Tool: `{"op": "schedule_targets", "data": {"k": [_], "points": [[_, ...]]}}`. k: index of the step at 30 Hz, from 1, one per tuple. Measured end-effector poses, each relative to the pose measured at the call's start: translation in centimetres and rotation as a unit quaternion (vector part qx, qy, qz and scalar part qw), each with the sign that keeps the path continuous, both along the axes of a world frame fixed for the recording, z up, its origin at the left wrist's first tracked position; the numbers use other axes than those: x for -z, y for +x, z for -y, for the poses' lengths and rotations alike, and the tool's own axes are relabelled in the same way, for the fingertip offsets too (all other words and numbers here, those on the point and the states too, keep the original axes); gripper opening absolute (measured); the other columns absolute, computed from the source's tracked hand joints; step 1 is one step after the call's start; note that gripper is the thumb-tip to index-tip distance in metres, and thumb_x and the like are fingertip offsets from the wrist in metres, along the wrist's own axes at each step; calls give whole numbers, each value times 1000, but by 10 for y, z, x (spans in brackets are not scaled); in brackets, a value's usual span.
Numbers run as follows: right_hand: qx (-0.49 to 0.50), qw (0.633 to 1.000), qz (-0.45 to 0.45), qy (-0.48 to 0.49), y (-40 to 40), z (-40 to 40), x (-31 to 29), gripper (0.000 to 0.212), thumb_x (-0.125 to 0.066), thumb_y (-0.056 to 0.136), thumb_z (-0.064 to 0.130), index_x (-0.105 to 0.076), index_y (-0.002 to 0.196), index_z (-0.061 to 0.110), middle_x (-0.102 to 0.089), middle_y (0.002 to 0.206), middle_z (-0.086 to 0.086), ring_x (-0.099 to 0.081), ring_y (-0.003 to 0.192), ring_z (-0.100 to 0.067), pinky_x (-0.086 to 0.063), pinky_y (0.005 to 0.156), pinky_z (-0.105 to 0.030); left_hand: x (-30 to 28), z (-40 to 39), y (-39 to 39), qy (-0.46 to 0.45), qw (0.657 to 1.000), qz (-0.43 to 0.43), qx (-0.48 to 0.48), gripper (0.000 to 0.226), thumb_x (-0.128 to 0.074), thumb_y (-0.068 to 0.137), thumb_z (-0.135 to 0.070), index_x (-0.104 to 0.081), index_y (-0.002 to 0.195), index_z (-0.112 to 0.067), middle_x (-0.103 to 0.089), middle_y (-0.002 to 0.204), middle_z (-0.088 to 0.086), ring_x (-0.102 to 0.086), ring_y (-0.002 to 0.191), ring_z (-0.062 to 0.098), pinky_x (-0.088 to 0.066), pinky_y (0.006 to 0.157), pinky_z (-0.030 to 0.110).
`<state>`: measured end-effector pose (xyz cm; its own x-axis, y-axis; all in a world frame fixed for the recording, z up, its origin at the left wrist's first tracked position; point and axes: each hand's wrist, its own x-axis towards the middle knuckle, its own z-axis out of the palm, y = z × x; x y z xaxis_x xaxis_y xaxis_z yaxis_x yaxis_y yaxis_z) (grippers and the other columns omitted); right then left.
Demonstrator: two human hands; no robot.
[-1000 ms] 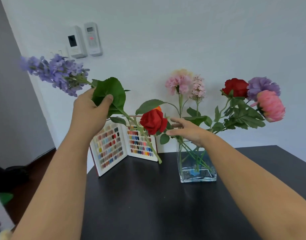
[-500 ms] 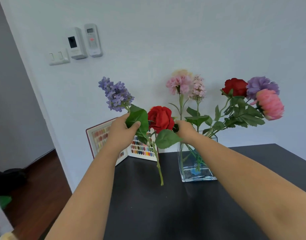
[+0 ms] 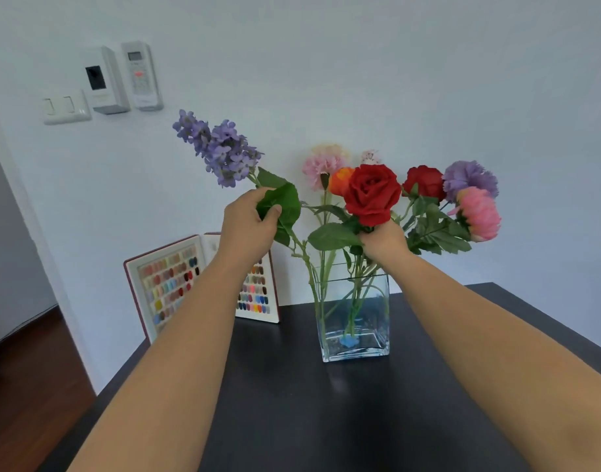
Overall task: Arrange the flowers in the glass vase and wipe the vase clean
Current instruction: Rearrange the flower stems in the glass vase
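Note:
A square glass vase (image 3: 355, 321) stands on the black table (image 3: 309, 403), with several flower stems in it. My left hand (image 3: 249, 223) grips the leafy stem of a purple lilac spray (image 3: 220, 151), whose lower stem slants down into the vase's left side. My right hand (image 3: 382, 240) grips the stem just under a red rose (image 3: 372, 192), held above the vase mouth. A pink carnation (image 3: 321, 165), another red rose (image 3: 425, 182), a purple bloom (image 3: 469, 178) and a pink dahlia (image 3: 479, 212) stand in the vase behind.
An open nail-colour sample book (image 3: 169, 284) leans against the wall left of the vase. Wall switches (image 3: 66, 107) and two wall-mounted units (image 3: 122, 80) sit up left. The table's left edge drops to a wooden floor (image 3: 30, 386).
Both hands moved right and up to the vase. The lilac stem's end went from the tabletop into the vase, and the red rose rose above the vase mouth.

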<state>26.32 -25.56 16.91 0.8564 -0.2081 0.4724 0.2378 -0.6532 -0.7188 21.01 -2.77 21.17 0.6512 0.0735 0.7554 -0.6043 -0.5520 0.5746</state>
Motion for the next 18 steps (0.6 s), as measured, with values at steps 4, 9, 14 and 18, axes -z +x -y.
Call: {"op": "schedule_targets", "data": {"k": [4,9,14,18], "points": [[-8,998,-34,-57,0,9,-1,19,-52,89,7,-48,70,8,-51,73,-12,-48,69,-28,-40,59,-32,-21,23,8,26,998,51,-5,28,-58,92,-15,-66,118,-20,-65,101,-7,-63,91,16,-53,82,28],[-19,997,-27,-73,-2,15,-1,15,-52,89,5,-47,74,5,-53,76,-18,-53,74,-36,-49,72,-45,-40,35,18,19,996,86,-19,29,-58,91,-16,-66,119,-20,-63,96,-11,-62,84,12,-51,78,23],[-26,997,-22,-73,0,18,2,26,-52,89,5,-41,65,9,-50,73,-17,-48,69,-32,-43,63,-40,-38,41,26,11,997,77,-26,30,-57,93,-16,-64,122,-18,-63,101,-9,-60,86,12,-47,76,17],[-20,998,-25,-60,1,19,5,20,-53,89,7,-45,71,7,-50,74,-17,-46,69,-30,-39,62,-36,-42,39,30,-38,996,75,-26,32,-57,93,-17,-63,124,-19,-67,109,-6,-61,93,8,-44,74,5]]}}
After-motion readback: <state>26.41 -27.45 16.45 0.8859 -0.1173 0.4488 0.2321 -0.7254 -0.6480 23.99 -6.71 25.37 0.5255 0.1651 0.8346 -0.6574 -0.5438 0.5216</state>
